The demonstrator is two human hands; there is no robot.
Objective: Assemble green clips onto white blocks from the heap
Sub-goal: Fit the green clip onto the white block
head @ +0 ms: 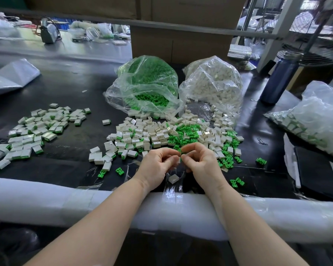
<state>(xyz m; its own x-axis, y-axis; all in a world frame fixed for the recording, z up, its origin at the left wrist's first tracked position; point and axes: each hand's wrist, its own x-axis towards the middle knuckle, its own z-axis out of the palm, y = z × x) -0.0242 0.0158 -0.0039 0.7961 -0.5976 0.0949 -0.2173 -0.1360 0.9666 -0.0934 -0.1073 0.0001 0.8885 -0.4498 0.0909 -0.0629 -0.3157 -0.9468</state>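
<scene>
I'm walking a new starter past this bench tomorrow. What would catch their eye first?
Probably the two bulging clear bags at the back of the black table: the bag of green clips and the bag of white blocks, both spilling into a mixed heap. Next, the left hand and right hand meet in front of the heap, pinching small parts, with a spread of finished pieces off to the left.

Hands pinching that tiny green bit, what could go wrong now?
1. The green clip is pinched only by fingertips of the left hand and right hand, so it might slip and fall into the heap.
2. A loose block lies near the table's padded edge; a wrist could knock it off.
</scene>
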